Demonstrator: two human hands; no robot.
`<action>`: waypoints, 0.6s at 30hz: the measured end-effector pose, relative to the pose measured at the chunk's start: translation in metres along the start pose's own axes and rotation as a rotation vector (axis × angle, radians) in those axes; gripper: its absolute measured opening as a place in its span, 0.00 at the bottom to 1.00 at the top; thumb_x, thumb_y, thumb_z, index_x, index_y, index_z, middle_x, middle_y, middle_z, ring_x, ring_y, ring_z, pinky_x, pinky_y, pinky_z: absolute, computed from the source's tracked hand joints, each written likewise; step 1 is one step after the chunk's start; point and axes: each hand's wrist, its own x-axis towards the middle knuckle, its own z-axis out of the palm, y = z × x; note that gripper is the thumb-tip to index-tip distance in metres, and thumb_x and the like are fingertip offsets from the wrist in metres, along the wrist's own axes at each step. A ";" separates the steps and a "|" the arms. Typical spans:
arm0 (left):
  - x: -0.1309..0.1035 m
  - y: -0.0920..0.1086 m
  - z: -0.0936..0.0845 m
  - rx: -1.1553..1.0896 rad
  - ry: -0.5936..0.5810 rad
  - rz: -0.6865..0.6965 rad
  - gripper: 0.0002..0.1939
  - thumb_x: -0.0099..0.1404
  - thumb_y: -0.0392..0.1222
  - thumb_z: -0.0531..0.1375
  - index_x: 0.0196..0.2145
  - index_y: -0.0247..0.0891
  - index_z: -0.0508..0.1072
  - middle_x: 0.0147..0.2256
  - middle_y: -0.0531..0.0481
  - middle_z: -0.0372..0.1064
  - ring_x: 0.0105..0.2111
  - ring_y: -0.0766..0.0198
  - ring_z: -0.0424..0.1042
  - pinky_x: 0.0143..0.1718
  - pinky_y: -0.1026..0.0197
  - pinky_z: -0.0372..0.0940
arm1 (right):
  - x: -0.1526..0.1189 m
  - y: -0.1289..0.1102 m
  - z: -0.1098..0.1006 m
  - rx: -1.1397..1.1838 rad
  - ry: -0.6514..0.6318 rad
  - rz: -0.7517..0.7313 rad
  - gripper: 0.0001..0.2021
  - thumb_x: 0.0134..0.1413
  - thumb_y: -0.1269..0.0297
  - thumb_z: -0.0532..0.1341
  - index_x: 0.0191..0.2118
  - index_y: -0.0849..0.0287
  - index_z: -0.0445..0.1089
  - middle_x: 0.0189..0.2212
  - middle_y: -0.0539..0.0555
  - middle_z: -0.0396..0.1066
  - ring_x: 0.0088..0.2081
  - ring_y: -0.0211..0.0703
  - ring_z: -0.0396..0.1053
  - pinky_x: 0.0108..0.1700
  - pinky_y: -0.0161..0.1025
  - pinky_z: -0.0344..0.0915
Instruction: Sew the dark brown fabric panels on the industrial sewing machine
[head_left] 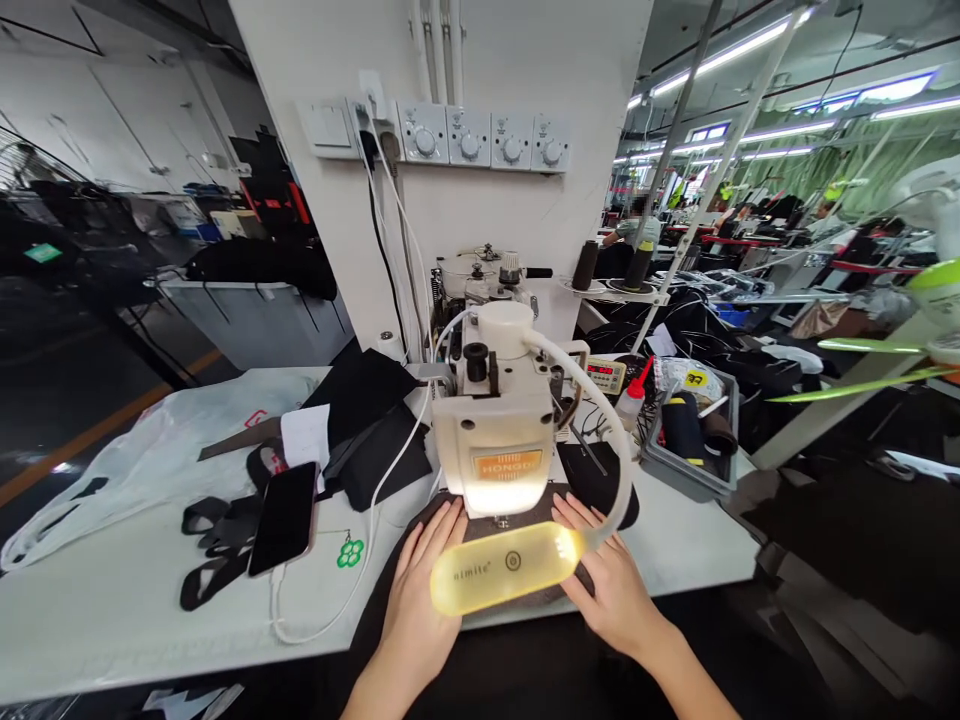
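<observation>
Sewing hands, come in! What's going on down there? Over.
Left hand and right hand resting on dark fabric. Fabric under sewing machine head. Lit lamp in front, hiding part of the fabric.

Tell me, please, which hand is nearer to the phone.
Left: the left hand is right of the phone; the right hand is farther right, past the sewing machine head.

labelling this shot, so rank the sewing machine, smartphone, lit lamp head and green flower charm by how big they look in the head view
1. Sewing machine
2. Lit lamp head
3. Smartphone
4. Green flower charm
Nearness to the camera may be inflating the lit lamp head.
</observation>
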 end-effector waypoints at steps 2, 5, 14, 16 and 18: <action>-0.004 -0.007 0.005 0.061 -0.006 0.045 0.29 0.61 0.34 0.46 0.61 0.35 0.50 0.59 0.44 0.53 0.59 0.55 0.54 0.56 0.48 0.51 | 0.002 0.000 -0.001 -0.014 -0.031 -0.011 0.27 0.57 0.65 0.52 0.62 0.63 0.48 0.60 0.58 0.51 0.61 0.52 0.48 0.57 0.53 0.57; -0.012 -0.022 0.013 0.141 -0.020 0.050 0.32 0.61 0.36 0.48 0.62 0.39 0.44 0.60 0.46 0.52 0.59 0.54 0.53 0.59 0.44 0.41 | 0.007 -0.004 -0.003 -0.007 -0.080 -0.033 0.28 0.56 0.65 0.52 0.62 0.63 0.48 0.61 0.59 0.50 0.61 0.52 0.48 0.58 0.53 0.56; -0.009 -0.027 -0.012 0.010 -0.007 -0.100 0.30 0.64 0.35 0.45 0.63 0.43 0.41 0.59 0.47 0.54 0.58 0.56 0.56 0.56 0.48 0.53 | 0.034 -0.024 -0.004 0.014 -0.136 -0.107 0.30 0.53 0.62 0.53 0.60 0.68 0.51 0.58 0.63 0.56 0.58 0.55 0.55 0.56 0.55 0.59; 0.001 -0.016 -0.017 -0.073 -0.015 -0.076 0.30 0.64 0.36 0.45 0.62 0.38 0.42 0.59 0.43 0.53 0.57 0.56 0.56 0.55 0.49 0.57 | 0.033 -0.023 -0.002 0.015 -0.109 -0.110 0.30 0.52 0.61 0.54 0.60 0.67 0.52 0.57 0.62 0.57 0.58 0.55 0.54 0.56 0.54 0.58; 0.010 -0.007 -0.016 -0.090 -0.022 -0.024 0.30 0.62 0.37 0.46 0.62 0.34 0.45 0.59 0.40 0.53 0.58 0.53 0.55 0.54 0.48 0.58 | 0.027 -0.020 0.002 -0.008 -0.045 -0.062 0.28 0.53 0.62 0.53 0.59 0.66 0.54 0.57 0.62 0.58 0.59 0.54 0.54 0.56 0.54 0.58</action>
